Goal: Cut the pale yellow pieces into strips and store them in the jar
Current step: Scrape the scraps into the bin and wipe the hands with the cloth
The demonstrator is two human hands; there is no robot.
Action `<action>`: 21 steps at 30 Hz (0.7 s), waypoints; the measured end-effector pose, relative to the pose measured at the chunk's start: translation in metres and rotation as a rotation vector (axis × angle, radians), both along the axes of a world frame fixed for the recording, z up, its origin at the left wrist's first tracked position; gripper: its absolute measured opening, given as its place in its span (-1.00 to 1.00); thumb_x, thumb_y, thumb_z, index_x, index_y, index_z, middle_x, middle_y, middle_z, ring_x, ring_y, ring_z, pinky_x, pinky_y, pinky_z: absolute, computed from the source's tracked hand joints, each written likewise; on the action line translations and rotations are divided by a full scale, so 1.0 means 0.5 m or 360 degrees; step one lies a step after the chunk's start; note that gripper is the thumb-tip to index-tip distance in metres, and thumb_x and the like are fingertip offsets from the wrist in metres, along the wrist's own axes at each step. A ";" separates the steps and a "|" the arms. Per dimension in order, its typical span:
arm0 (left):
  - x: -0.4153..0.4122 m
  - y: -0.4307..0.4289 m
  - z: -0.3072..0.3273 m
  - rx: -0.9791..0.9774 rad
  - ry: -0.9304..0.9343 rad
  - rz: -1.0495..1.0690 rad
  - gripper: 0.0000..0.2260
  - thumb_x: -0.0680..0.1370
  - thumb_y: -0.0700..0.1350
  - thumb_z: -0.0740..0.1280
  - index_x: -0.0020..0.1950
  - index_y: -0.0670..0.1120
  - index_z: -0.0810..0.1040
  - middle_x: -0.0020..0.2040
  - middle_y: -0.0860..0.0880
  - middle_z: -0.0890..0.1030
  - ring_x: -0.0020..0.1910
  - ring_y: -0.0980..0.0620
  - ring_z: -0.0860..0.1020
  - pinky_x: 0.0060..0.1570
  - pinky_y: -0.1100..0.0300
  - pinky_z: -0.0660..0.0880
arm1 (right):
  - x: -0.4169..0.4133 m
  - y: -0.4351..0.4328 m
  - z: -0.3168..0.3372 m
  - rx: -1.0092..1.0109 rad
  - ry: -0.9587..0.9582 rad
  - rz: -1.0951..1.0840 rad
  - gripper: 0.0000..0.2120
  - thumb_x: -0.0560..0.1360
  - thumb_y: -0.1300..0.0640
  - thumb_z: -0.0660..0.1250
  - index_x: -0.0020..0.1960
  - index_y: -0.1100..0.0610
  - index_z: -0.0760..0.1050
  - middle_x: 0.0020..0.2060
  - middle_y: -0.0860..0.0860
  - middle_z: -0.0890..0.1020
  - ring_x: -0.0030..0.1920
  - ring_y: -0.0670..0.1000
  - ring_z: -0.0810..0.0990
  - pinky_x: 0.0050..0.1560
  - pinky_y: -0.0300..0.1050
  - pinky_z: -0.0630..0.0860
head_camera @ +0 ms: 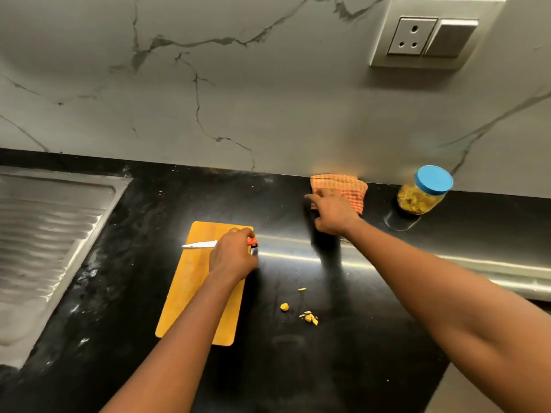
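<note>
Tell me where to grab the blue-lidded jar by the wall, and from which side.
Grip the jar round its clear body, just under the blue lid. Come from the front, over the counter: the wall stands close behind it, and the lid looks too wide to span from above. The right hand, at the checked cloth, is the nearer one.

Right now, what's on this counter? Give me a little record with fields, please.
Left hand: grips knife over cutting board
Right hand: at orange checked cloth, blurred, grip unclear
Jar: blue lid on, yellow strips inside
Yellow scraps: on black counter, right of board
Sink drainboard: far left
</note>
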State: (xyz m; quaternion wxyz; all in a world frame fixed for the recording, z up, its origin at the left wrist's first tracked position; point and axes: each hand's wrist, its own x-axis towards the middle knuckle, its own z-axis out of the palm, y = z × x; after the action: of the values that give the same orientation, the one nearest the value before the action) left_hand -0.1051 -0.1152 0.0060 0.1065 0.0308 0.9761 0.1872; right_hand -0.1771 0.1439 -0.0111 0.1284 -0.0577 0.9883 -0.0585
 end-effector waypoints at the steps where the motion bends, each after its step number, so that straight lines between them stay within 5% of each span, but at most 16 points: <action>1: -0.003 0.008 -0.005 -0.0007 0.0032 0.0013 -0.75 0.43 -0.07 0.43 0.09 0.03 0.55 0.06 -0.01 0.59 0.05 -0.07 0.54 -0.10 0.10 0.53 | -0.003 0.022 -0.001 0.0067 -0.0051 -0.0017 -0.29 0.37 0.10 0.33 0.50 -0.06 0.23 0.42 0.15 0.29 0.37 0.27 0.29 0.32 0.25 0.35; 7: -0.027 0.012 -0.029 -0.0132 0.0018 0.0113 -0.69 0.44 -0.12 0.42 0.19 0.00 0.57 0.10 -0.03 0.58 0.06 -0.09 0.55 -0.12 0.11 0.49 | -0.026 0.089 -0.022 0.0185 -0.0167 -0.0076 -0.30 0.48 0.06 0.24 0.54 -0.20 0.04 0.55 0.12 0.04 0.48 0.33 0.07 0.42 0.36 0.10; 21: -0.030 -0.009 -0.035 -0.0106 0.0039 0.0305 -0.95 0.44 -0.08 0.38 -0.18 -0.04 0.59 -0.17 -0.02 0.57 -0.23 -0.04 0.54 -0.26 0.14 0.51 | 0.002 0.067 -0.048 0.0200 0.0035 0.0007 -0.52 0.57 0.02 0.11 0.49 -0.12 0.25 0.47 0.20 0.27 0.29 0.36 0.33 0.22 0.21 0.41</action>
State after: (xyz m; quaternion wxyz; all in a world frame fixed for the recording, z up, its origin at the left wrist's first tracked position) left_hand -0.1203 -0.1196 -0.0113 0.0772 -0.0640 0.9814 0.1634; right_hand -0.1759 0.1775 -0.0350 0.1211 -0.0524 0.9912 0.0047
